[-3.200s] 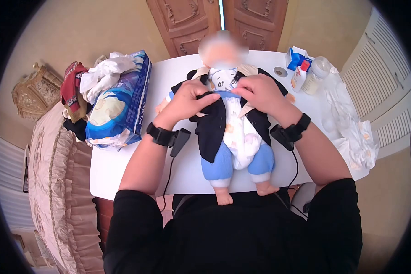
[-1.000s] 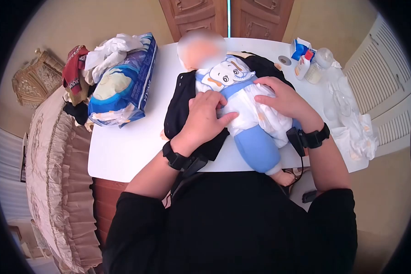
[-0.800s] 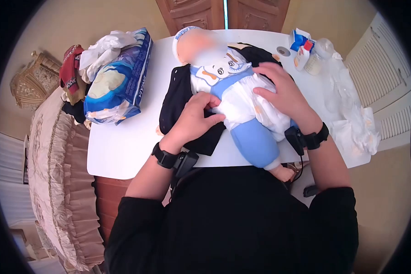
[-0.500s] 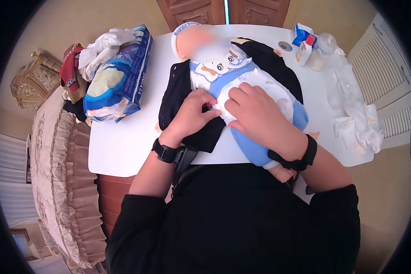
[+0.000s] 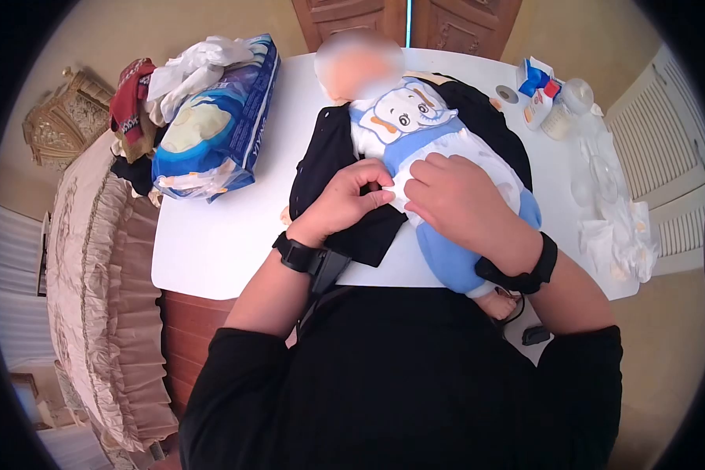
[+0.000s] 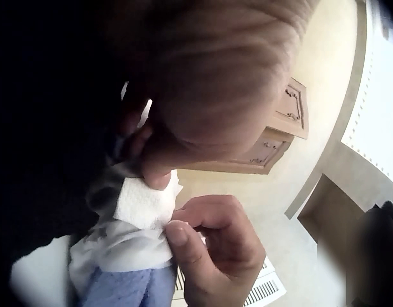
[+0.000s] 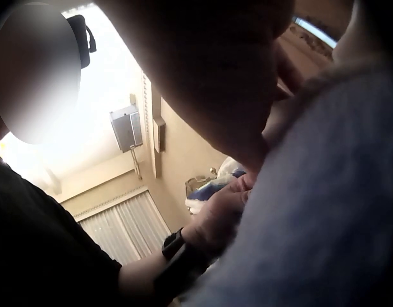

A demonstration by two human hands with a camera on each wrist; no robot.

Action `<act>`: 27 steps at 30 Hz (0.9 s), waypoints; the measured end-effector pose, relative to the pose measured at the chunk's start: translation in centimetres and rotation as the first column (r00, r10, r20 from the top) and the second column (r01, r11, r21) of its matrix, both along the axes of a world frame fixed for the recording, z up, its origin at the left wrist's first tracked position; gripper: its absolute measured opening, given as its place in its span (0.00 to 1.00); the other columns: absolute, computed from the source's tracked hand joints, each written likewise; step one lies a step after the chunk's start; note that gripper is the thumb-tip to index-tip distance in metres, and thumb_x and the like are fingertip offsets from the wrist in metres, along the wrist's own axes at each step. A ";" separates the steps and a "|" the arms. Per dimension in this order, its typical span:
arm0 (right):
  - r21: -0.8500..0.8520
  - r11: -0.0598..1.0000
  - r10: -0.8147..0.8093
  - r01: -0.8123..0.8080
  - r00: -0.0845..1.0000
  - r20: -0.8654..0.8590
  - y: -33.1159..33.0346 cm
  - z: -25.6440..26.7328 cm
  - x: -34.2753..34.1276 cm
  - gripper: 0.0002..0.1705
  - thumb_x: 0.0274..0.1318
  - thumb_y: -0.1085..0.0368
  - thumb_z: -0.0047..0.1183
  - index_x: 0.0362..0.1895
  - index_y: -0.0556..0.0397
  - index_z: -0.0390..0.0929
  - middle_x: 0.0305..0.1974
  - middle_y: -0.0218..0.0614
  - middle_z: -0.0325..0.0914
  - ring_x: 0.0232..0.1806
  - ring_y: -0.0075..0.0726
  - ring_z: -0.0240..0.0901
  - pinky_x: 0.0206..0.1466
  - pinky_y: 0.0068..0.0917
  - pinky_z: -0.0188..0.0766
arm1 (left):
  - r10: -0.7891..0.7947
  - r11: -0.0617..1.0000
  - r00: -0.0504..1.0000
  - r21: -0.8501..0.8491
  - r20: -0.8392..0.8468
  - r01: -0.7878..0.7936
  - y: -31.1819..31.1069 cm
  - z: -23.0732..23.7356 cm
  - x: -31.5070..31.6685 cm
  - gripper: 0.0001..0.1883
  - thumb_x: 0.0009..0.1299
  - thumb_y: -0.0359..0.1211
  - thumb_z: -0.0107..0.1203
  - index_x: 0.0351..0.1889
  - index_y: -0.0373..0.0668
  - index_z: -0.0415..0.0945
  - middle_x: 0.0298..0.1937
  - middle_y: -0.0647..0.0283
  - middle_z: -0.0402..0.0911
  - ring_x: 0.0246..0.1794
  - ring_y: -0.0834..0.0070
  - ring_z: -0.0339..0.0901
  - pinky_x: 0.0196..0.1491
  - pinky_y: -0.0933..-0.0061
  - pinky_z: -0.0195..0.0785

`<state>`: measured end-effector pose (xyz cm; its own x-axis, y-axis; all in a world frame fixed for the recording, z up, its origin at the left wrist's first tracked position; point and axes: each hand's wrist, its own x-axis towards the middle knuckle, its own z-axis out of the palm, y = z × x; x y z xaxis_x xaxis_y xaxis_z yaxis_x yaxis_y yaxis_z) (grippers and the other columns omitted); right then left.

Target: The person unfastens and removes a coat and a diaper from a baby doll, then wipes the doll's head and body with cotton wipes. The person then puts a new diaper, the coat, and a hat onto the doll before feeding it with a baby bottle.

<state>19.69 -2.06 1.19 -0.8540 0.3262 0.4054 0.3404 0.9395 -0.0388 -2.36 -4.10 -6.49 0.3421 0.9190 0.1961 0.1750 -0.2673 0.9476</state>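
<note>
A doll in blue and white clothes (image 5: 444,254) lies tilted on its back, a white diaper (image 5: 478,157) round its waist. At the diaper's side edge, the left hand (image 5: 343,202) pinches the white material between thumb and fingers. Close beside it the right hand (image 5: 466,205) pinches the same edge, its back to the head camera. In the left wrist view a white tab (image 6: 142,203) of the diaper shows between the left hand (image 6: 209,83) and the right hand (image 6: 215,246). Under the doll spreads a black jacket (image 5: 321,160).
On the white table (image 5: 204,251), a blue diaper pack (image 5: 211,129) with clothes (image 5: 133,102) on and beside it stands at the left. A red-capped bottle (image 5: 538,107), a baby bottle (image 5: 560,121) and a grey disc (image 5: 507,94) are at the back right, crumpled white diapers (image 5: 619,243) at the right.
The doll has been turned from straight to slanting, with its jacket spread beneath it. The right hand has come across from the diaper's far side to the left hand.
</note>
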 end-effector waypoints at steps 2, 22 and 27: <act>0.039 0.998 0.044 -0.046 0.998 0.045 0.3 0.0 -0.1 0.05 0.45 0.69 0.55 0.31 0.49 0.76 0.30 0.31 0.70 0.38 0.34 0.71 0.37 0.31 0.68 | -0.007 1.000 1.000 -0.009 0.011 0.007 0.1 -0.3 -0.1 0.07 0.66 0.25 0.60 0.39 0.38 0.74 0.35 0.70 0.69 0.33 0.83 0.66 0.39 0.80 0.64; 0.067 0.997 0.041 -0.036 0.996 -0.075 7.5 -0.4 -6.4 0.16 0.41 0.62 0.65 0.36 0.52 0.78 0.39 0.35 0.75 0.50 0.42 0.70 0.51 0.37 0.66 | 0.635 0.749 0.524 0.285 -0.568 -0.599 0.4 2.6 -3.3 0.36 0.64 0.52 0.61 0.59 0.34 0.67 0.54 0.42 0.77 0.54 0.50 0.76 0.54 0.59 0.69; 0.046 0.994 0.097 -0.103 0.987 0.132 9.2 -2.3 -10.2 0.18 0.39 0.68 0.63 0.40 0.52 0.78 0.44 0.35 0.75 0.54 0.40 0.68 0.55 0.37 0.64 | 0.654 0.716 0.463 0.291 -0.599 -0.635 0.1 1.9 -3.7 0.24 0.70 0.47 0.54 0.45 0.32 0.70 0.43 0.42 0.78 0.46 0.46 0.76 0.46 0.55 0.69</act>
